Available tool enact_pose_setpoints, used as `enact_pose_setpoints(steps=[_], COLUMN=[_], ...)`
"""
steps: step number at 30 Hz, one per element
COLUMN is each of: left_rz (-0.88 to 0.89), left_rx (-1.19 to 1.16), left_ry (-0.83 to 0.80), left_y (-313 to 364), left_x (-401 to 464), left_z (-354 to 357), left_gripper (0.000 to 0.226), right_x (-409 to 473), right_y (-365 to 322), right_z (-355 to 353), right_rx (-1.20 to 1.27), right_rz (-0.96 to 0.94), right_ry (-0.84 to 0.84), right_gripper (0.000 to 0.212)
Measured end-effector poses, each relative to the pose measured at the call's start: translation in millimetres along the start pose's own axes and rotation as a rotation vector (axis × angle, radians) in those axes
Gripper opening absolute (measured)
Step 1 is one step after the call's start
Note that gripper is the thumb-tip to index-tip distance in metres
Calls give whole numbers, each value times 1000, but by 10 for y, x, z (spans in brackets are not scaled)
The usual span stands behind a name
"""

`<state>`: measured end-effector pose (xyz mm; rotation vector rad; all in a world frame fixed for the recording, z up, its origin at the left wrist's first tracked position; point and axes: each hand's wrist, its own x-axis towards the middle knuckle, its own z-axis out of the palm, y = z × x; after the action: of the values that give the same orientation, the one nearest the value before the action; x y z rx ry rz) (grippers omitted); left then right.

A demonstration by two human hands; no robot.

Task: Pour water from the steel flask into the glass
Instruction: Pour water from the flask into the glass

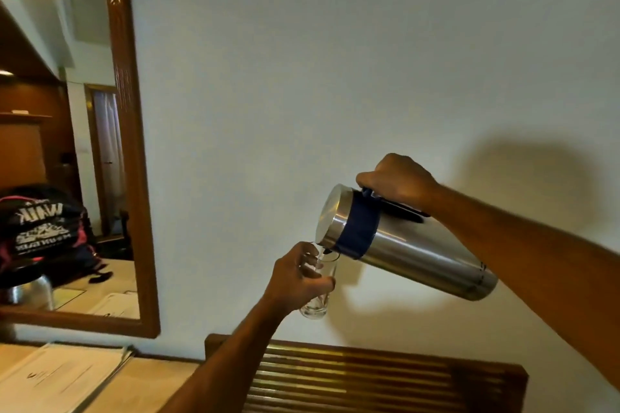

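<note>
My right hand (399,179) grips the dark handle of the steel flask (416,253), which has a blue band near its top. The flask is tilted steeply, spout down and to the left, held in the air before the wall. My left hand (297,275) is wrapped around a clear tall glass (320,292), held upright just under the spout. A thin stream of water runs from the spout into the glass mouth. A little water shows at the glass bottom.
A wood-framed mirror (132,151) hangs on the wall at left, reflecting a bag and a room. Below lie papers (57,375) on a light tabletop. A slatted wooden rack (369,379) stands under the glass, against the white wall.
</note>
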<state>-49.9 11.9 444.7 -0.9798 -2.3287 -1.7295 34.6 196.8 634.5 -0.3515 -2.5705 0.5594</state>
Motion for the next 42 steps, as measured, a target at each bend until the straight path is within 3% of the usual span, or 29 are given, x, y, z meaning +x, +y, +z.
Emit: enact_pose_setpoints(steps=[6,19,42], left_rz=[50,56,51], left_rx=[22,11,-5], left_ry=[8,3,-5], left_y=[45,53,20], left_x=[16,85,243], left_z=[5,35,102], left_gripper=[56,52,53], right_x=[32,58,190], right_y=[-193,-421,-513], right_z=[-88,-264,-268], right_rx=[-170,-375,-427], right_rz=[-78,-225,-316], right_ry=[-33,43,74], right_gripper=[45,38,39])
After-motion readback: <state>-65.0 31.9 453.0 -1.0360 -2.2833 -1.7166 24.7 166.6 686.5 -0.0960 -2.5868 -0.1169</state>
